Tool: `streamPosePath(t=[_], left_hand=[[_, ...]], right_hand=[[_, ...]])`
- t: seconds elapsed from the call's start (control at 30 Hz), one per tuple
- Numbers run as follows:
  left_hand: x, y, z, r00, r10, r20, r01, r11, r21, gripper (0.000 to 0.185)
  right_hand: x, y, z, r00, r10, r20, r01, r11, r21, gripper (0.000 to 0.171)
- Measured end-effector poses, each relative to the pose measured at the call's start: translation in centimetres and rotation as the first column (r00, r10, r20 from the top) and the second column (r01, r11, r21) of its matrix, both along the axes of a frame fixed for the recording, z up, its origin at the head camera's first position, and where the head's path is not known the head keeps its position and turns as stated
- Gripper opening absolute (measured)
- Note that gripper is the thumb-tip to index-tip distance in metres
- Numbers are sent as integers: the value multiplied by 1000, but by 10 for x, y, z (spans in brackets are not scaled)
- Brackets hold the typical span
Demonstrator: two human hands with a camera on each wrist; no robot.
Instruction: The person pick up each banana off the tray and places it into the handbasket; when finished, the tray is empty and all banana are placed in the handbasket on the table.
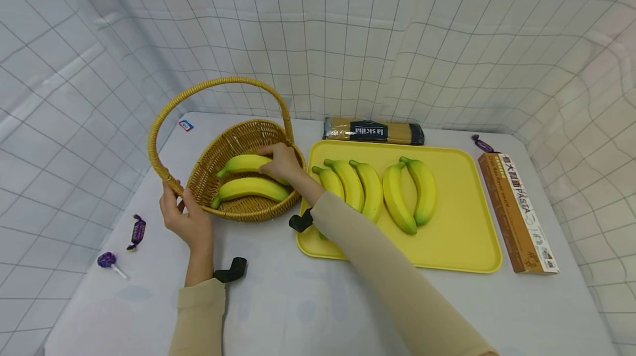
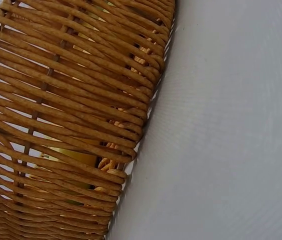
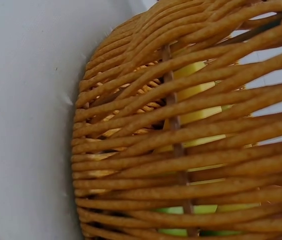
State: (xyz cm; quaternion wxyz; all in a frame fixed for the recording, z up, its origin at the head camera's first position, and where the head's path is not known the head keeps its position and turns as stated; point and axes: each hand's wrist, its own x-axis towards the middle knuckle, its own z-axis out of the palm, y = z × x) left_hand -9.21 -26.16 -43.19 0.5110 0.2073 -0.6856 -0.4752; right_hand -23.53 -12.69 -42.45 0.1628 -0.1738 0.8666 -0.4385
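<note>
- The right hand (image 1: 282, 161) reached into the basket (image 1: 233, 141) and curled its fingers over the right end of the far banana (image 1: 243, 163); that end was hidden under the hand, so the grip itself was only partly seen.
- A near banana (image 1: 250, 188) lay just in front of the far one on the basket floor, its full length showing.
- The left hand (image 1: 183, 217) gripped the near foot of the handle (image 1: 218, 83) where it met the basket rim; the fingertips were tucked behind the wicker and out of sight.
- Both wrist views were filled by woven wicker at close range, with only slivers of yellow and green peel showing through the gaps and no hand in sight.
- To the right of the basket, a yellow tray (image 1: 462, 234) on the counter (image 1: 308, 301) held five bananas (image 1: 397, 193); the right sleeve covered the near ends of the left three.
- A spaghetti packet (image 1: 372, 131) lay beyond the tray, and a pasta box (image 1: 517, 212) lay along its right side.
- Two wrapped sweets (image 1: 136, 231) lay near the left edge; their print was too small to read.
</note>
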Motion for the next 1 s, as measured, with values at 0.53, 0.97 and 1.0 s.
streamPosePath(t=[0.53,0.97,1.0], left_hand=[[1,1,1,1000,8,-3,-8,1000,-5,40],[1,2,1,1000,26,11,-26,1000,1,41],[1,2,1,1000,27,14,-27,1000,-1,41]], right_hand=[[-1,0,-4,999,50,17,-51,996,71,41],[1,1,-3,998,60,-6,-60,997,57,38],[1,1,-2,998,60,-8,-60,997,50,38]])
